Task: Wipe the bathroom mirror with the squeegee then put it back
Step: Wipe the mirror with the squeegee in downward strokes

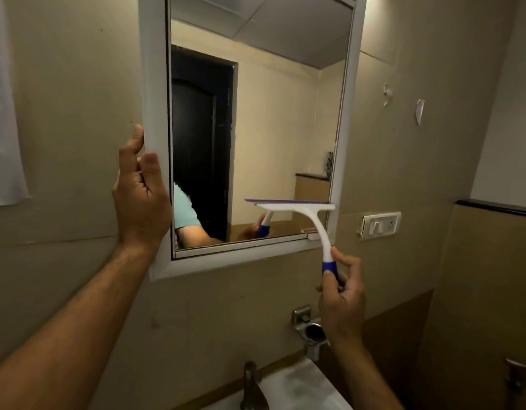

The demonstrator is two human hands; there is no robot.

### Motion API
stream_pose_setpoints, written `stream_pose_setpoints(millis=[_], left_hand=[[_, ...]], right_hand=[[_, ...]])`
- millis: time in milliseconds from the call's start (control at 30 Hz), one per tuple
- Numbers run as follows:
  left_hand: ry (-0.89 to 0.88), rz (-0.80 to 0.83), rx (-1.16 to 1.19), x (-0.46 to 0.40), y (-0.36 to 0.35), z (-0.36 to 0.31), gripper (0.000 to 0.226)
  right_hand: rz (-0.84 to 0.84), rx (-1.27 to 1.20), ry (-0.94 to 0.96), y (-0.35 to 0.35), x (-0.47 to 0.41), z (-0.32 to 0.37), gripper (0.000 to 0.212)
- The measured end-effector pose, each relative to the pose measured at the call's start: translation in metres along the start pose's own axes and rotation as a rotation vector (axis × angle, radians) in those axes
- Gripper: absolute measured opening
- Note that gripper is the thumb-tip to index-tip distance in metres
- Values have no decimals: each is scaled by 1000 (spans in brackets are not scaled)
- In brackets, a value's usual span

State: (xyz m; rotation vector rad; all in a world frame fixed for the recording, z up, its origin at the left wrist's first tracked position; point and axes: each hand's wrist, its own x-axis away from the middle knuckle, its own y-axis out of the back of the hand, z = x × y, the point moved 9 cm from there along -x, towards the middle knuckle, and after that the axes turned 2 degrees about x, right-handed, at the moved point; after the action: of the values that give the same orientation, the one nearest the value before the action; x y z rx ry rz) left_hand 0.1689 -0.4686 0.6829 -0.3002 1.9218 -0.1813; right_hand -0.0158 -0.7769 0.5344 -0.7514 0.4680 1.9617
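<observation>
A white-framed mirror (pixel 285 128) hangs on the beige wall straight ahead. My left hand (pixel 141 196) grips the left edge of its frame, thumb on the front. A white squeegee (pixel 297 207) with a purple blade and a blue grip lies against the glass near the lower right corner, blade level. My right hand (pixel 343 303) holds the blue grip from below, under the mirror's bottom edge. The glass reflects a dark door, a sleeve and the squeegee.
Below are a metal tap (pixel 251 386) and a white basin (pixel 303 386). A metal cup holder (pixel 313 331) is fixed to the wall under my right hand. A switch plate (pixel 380 226) sits right of the mirror. Paper (pixel 2 113) hangs at far left.
</observation>
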Motion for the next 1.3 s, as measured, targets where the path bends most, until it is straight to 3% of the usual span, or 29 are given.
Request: stream_pose_setpoints(millis=[833, 1067, 1300], left_hand=[[37, 12, -45, 5, 1, -4, 42], [58, 46, -37, 5, -1, -1, 40], [72, 69, -51, 4, 0, -4, 36]], right_hand=[[135, 10, -89, -13, 51, -16, 38], [106, -31, 49, -41, 52, 33, 45], [117, -69, -24, -57, 76, 19, 52]])
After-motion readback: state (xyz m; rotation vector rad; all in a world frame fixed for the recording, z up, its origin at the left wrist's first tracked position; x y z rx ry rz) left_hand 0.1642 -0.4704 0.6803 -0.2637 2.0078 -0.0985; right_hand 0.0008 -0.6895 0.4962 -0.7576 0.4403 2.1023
